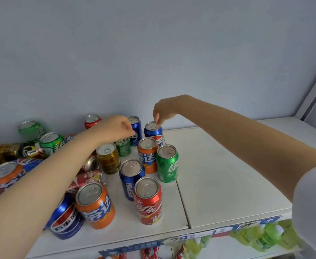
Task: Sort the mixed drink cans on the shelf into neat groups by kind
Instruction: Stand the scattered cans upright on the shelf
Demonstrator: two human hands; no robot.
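Mixed drink cans crowd the left half of a white shelf. My right hand reaches in from the right and pinches the top rim of an upright blue Pepsi can near the back. My left hand has its fingers curled over the top of a green Sprite can, whose lid is hidden under it. Standing in front are an orange Fanta can, another green Sprite can, a blue Pepsi can, a red Coca-Cola can and a gold can.
A second tall blue Pepsi can and a red can stand by the back wall. Left of my arm lie jumbled cans, including an orange Fanta and a tipped Pepsi. Green bottles hang under the shelf edge.
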